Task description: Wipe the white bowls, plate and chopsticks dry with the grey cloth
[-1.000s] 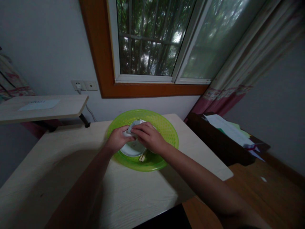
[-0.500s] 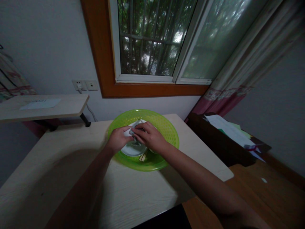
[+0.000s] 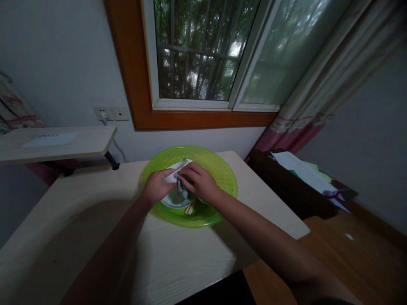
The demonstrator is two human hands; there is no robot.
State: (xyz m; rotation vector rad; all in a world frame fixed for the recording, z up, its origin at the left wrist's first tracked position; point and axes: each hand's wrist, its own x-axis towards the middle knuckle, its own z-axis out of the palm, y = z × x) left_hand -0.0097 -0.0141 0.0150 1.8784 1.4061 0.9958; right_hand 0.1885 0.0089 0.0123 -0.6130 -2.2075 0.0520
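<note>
A round green plastic basket [image 3: 222,173] sits on the pale wooden table [image 3: 178,254] under the window. Inside it lies a white plate [image 3: 173,201] with wooden chopsticks [image 3: 190,208] at its near edge. My left hand [image 3: 155,186] is closed on the plate's left rim and on a white tissue [image 3: 178,169]. My right hand [image 3: 200,183] is closed on a grey cloth [image 3: 181,192], pressing it onto the plate.
A small side table [image 3: 63,144] with a paper on it stands at the left below a wall socket [image 3: 111,113]. A dark box with papers [image 3: 302,173] sits at the right by the curtain. The table's right edge drops to a wooden floor.
My right hand has drawn the grey cloth from the plate's far rim down onto its middle. My left hand stays at the plate's rim.
</note>
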